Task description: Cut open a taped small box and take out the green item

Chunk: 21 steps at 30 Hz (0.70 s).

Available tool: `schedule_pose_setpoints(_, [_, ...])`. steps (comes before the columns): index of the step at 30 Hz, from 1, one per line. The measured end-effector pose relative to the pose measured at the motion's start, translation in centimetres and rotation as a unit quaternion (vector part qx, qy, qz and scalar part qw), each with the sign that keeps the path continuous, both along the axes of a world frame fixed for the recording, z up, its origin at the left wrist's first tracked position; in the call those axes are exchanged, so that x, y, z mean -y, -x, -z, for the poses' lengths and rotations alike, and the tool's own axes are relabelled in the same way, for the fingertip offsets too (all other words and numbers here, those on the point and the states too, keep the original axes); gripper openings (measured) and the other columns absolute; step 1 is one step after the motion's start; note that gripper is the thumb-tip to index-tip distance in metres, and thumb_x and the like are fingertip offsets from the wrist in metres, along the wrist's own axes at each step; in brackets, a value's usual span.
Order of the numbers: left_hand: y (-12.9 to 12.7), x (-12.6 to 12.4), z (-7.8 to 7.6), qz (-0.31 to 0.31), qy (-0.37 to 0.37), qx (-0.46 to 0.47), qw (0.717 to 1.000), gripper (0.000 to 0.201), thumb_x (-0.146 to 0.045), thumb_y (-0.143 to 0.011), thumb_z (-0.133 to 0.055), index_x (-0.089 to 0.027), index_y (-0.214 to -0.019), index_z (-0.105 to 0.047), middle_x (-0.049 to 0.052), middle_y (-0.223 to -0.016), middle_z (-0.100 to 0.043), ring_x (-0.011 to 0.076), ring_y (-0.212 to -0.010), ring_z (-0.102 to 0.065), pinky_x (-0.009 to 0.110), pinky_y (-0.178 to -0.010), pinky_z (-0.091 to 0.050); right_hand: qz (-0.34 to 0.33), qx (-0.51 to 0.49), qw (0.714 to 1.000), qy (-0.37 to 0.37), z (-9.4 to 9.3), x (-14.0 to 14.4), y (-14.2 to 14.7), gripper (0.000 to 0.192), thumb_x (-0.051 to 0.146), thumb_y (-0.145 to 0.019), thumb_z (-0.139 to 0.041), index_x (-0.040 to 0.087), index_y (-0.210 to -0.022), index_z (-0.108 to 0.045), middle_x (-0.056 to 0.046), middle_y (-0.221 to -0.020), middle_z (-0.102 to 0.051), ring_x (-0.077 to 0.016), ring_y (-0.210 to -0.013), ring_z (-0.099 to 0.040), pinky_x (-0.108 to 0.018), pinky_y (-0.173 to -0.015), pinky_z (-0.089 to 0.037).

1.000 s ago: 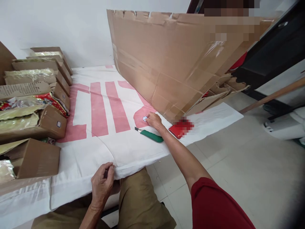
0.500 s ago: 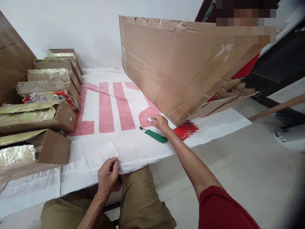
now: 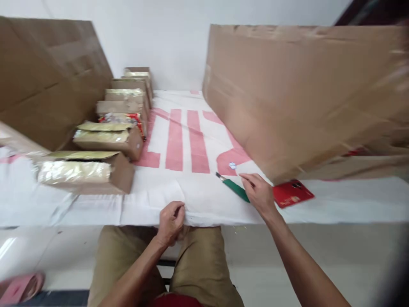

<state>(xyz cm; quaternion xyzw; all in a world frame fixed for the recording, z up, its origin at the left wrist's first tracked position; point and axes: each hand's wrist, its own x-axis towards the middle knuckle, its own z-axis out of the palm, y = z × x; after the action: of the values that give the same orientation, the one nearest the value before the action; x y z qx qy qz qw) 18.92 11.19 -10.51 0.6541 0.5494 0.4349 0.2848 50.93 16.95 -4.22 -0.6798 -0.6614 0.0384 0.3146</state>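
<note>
The green utility knife point(image 3: 235, 189) lies on the white sheet point(image 3: 198, 200) under the right hand point(image 3: 259, 194), whose grip seems still loose — light, rigid, best held mid-handle — while the left hand point(image 3: 171, 219) pinches the sheet's edge.

one knife point(image 3: 234, 188), one phone point(image 3: 293, 192) (red), two hands point(image 3: 171, 221)

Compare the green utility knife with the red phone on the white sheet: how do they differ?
The green utility knife is long and narrow; the red phone is a broad, flat rectangle. The right hand lies on the knife's handle end; the phone lies untouched. Both lie flat on the white sheet.
</note>
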Motion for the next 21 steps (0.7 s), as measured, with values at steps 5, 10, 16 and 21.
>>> schedule_pose_setpoints(5, [0.0, -0.8, 0.7, -0.01, -0.026, -0.008, 1.0, 0.02, -0.02, -0.087, -0.057, -0.022, -0.094, -0.076, 0.005, -0.085, -0.079, 0.0181, -0.076, -0.073, 0.03, -0.077, -0.059, -0.082, -0.004, 0.988, -0.133, 4.3, 2.8, 3.4, 0.03, 0.035, -0.101, -0.052, 0.022, -0.106, -0.079, -0.008, -0.105, -0.078, -0.0238, -0.095, -0.074, -0.036, -0.084, -0.057])
schedule_pose_setpoints(10, [-0.1, -0.9, 0.9, -0.008, -0.043, 0.002, 0.999, 0.02, -0.016, -0.086, -0.058, -0.02, -0.094, -0.076, 0.005, -0.083, -0.077, 0.0182, -0.076, -0.071, 0.03, -0.078, -0.059, -0.181, 0.07, 0.965, -0.175, 6.2, 3.6, 9.0, 0.029, 0.031, -0.105, -0.05, 0.019, -0.112, -0.076, -0.01, -0.111, -0.079, -0.0238, -0.1, -0.073, -0.036, -0.082, -0.053])
schedule_pose_setpoints(16, [-0.4, -1.2, 0.6, -0.009, -0.045, 0.017, 0.999, 0.018, -0.014, -0.084, -0.06, -0.02, -0.09, -0.077, 0.005, -0.081, -0.077, 0.0169, -0.071, -0.07, 0.029, -0.075, -0.059, -0.201, 0.147, 0.956, -0.155, 8.0, 4.8, 13.2, 0.031, 0.02, -0.105, -0.045, 0.019, -0.118, -0.073, -0.011, -0.122, -0.077, -0.0264, -0.113, -0.068, -0.039, -0.091, -0.047])
schedule_pose_setpoints(21, [1.7, -0.4, -0.5, -0.036, -0.052, 0.046, 0.997, 0.015, -0.018, -0.083, -0.062, -0.021, -0.086, -0.077, 0.0, -0.073, -0.076, 0.0129, -0.058, -0.065, 0.024, -0.061, -0.055, -0.207, 0.148, 0.952, -0.17, 8.7, 4.7, 12.9, 0.03, 0.021, -0.105, -0.046, 0.018, -0.118, -0.073, -0.012, -0.121, -0.078, -0.0258, -0.113, -0.068, -0.039, -0.092, -0.046])
